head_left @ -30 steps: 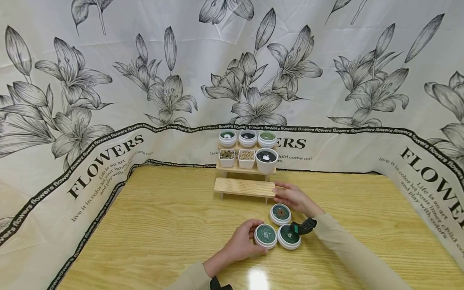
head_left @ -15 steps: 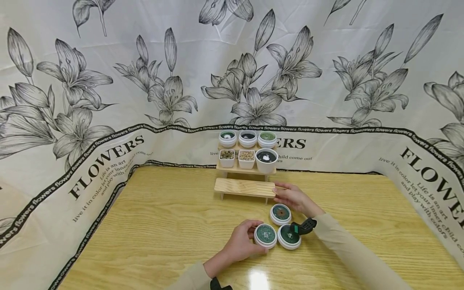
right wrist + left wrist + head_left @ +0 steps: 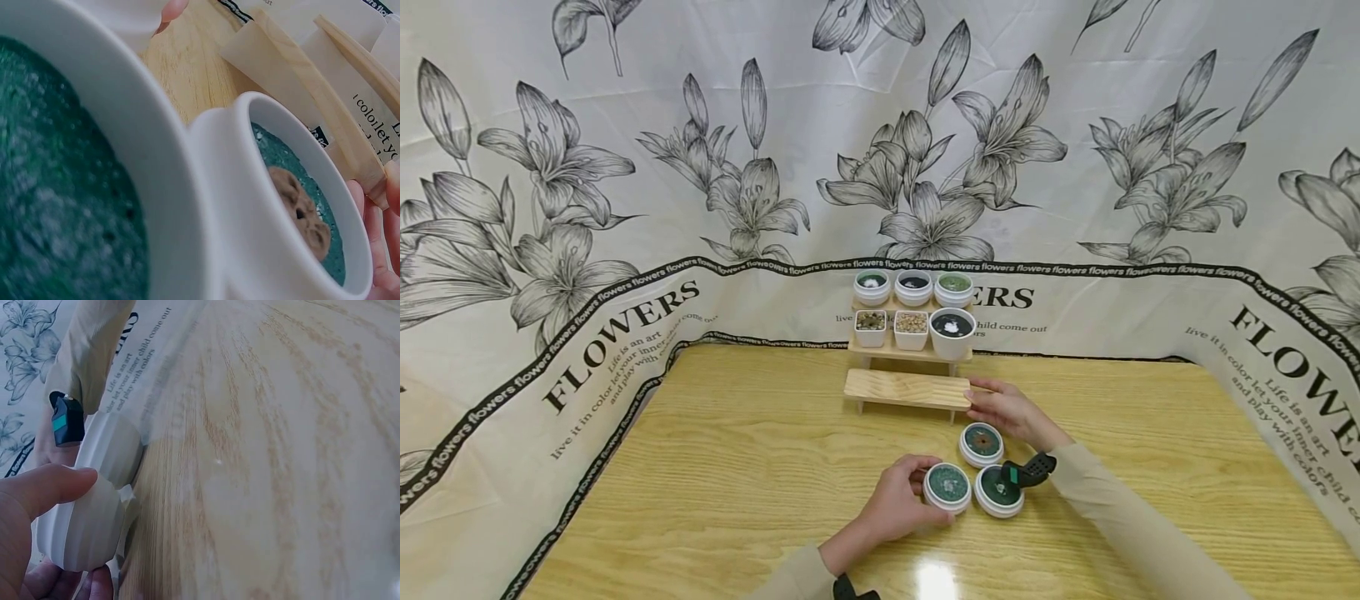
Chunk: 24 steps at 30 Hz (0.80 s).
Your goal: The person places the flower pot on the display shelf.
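My left hand grips a small white pot with a mottled green filling. Its ribbed side shows between thumb and fingers in the left wrist view. Up at the wooden stand, my right hand pinches the right end of the lowest shelf, thumb and fingers at the board's edge. Under my right wrist is a pot with a dark green filling. Between that one and the stand sits a pot with a brown flower shape on its green filling.
Several filled pots stand on the stand's two upper tiers, among them a square one with pebbles and a larger round one with a dark filling. Behind the wooden table hangs a flower-printed cloth.
The pot in my left hand has shifted slightly left, widening the gap to the dark green one. My right hand stays at the shelf's end.
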### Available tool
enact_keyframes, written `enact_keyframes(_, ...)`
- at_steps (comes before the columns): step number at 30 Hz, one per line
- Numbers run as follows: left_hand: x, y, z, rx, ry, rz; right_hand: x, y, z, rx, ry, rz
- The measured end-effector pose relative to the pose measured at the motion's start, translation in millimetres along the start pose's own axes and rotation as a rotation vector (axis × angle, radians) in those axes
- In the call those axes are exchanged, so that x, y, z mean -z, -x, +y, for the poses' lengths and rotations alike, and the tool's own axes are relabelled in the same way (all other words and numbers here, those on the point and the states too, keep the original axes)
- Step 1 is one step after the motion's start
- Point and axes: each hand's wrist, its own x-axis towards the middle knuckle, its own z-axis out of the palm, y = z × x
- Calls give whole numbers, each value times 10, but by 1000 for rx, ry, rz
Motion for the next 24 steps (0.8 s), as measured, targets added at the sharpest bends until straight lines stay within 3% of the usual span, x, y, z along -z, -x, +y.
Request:
enact_keyframes(17, 60, -55, 125, -33, -34, 41, 7, 0, 12, 4, 15, 3)
enact_keyframes(24, 97, -89, 171, -44, -50, 59, 108, -50, 96, 67, -19, -76)
